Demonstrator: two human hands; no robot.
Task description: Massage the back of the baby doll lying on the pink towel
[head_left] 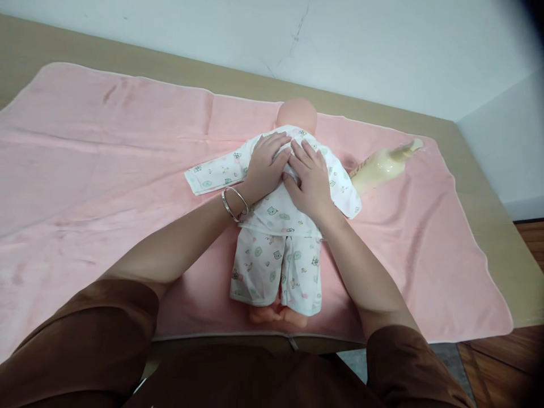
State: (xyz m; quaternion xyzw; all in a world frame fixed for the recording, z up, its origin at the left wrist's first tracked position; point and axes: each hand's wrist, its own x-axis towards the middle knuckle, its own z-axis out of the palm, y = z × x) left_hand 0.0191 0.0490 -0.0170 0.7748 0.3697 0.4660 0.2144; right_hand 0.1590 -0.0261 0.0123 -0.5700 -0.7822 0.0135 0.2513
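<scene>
A baby doll [297, 113] lies on its back on a pink towel [106, 147], its head toward the wall. It wears a white printed top [280, 212] and matching trousers [276, 266]; bare feet show at the bottom. My left hand [266, 164], with bracelets on the wrist, rests flat on the doll's chest, fingers spread. My right hand [310, 175] lies beside it on the chest, fingers stretched out, touching the top's fabric. The doll's left sleeve [212, 175] lies flat and empty-looking; its bare right arm [382, 164] sticks out to the right.
The towel covers a beige table [480, 170] set against a white wall [340, 45]. The table's front edge is close to my body. Wooden floor [510, 362] shows at the lower right.
</scene>
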